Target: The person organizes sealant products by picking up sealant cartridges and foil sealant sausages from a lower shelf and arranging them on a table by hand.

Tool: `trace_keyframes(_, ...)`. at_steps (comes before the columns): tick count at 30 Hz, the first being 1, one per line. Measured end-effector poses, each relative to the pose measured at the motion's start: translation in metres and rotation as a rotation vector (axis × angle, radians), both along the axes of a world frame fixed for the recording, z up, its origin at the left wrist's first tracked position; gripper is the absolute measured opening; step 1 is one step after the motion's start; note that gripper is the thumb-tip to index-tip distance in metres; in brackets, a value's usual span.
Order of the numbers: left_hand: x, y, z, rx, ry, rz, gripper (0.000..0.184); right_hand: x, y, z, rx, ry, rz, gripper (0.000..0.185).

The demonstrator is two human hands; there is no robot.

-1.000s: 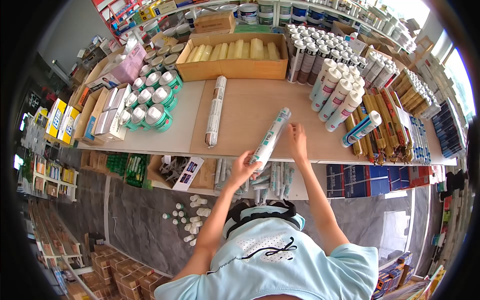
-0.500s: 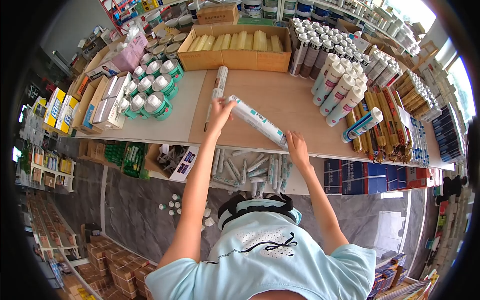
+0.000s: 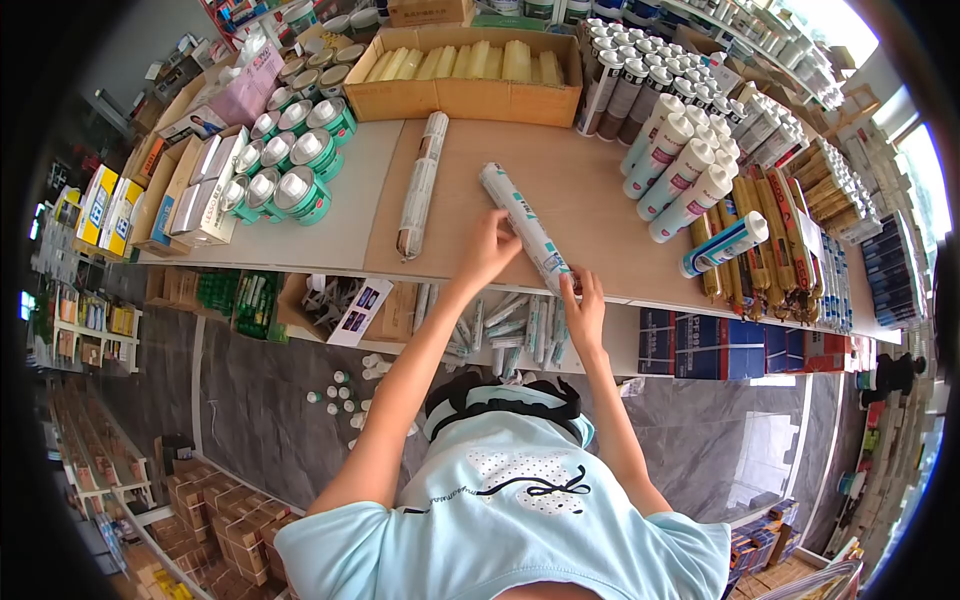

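A white sealant sausage pack with teal print (image 3: 527,225) lies slanted over the brown table top, its far end pointing up and left. My right hand (image 3: 586,303) has its fingers closed around the near end, by the table's front edge. Beside the middle of the pack, on its left, is my left hand (image 3: 488,248), fingers bent and apart; whether they touch the wrapper is hard to see. A second sealant sausage pack (image 3: 423,185), white with a brownish near end, rests further left on the table.
Behind stands a cardboard box (image 3: 460,103) of yellowish sticks. Green tins with white lids (image 3: 302,194) are stacked at left. Upright sealant cartridges (image 3: 690,203) and gold sausage packs (image 3: 755,250) crowd the right. A lower shelf holds more sausage packs (image 3: 507,325) and blue boxes (image 3: 700,345).
My left hand has left the pack's far end and come down beside its middle. The pack has swung steeper, its far end moving right. My right hand stays at the near end.
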State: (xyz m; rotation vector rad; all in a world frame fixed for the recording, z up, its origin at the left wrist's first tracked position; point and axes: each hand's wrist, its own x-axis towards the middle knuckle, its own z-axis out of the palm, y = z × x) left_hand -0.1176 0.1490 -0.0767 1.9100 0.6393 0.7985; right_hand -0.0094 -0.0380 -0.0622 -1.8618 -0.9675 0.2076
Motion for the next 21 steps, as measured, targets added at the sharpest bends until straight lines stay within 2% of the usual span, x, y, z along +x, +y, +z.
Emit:
trace_keyframes(3, -0.013, -0.019, 0.002, -0.023, 0.012, -0.087, 0.061, -0.006, 0.002, 0.001, 0.016, 0.155, -0.009, 0.032)
trace_keyframes(4, -0.015, -0.018, 0.003, -0.053, 0.036, -0.115, 0.069, -0.009, 0.003, 0.000, 0.043, 0.127, -0.015, 0.034)
trace_keyframes(9, -0.019, -0.011, 0.019, -0.105, 0.109, -0.167, 0.070, -0.027, 0.009, 0.002, -0.031, 0.232, 0.054, 0.038)
trace_keyframes(12, -0.027, -0.012, 0.031, -0.029, 0.117, -0.218, 0.071, -0.034, 0.015, -0.002, -0.010, 0.366, 0.063, 0.042)
trace_keyframes(15, -0.040, -0.024, 0.036, -0.033, 0.055, -0.243, 0.067, -0.035, 0.014, -0.004, 0.028, 0.455, 0.071, 0.042)
trace_keyframes(17, -0.049, -0.036, 0.034, -0.184, 0.047, -0.223, 0.060, -0.033, 0.013, -0.006, 0.034, 0.503, 0.083, 0.041)
trace_keyframes(18, -0.055, -0.048, 0.042, -0.304, 0.027, -0.231, 0.051, -0.032, 0.013, -0.007, 0.043, 0.548, 0.101, 0.041)
trace_keyframes(19, -0.059, -0.056, 0.038, -0.306, 0.028, -0.232, 0.051, -0.031, 0.013, -0.007, 0.041, 0.549, 0.100, 0.041)
trace_keyframes(21, -0.067, -0.071, 0.034, -0.315, 0.230, -0.217, 0.048, -0.028, 0.012, -0.004, -0.012, 0.522, 0.130, 0.040)
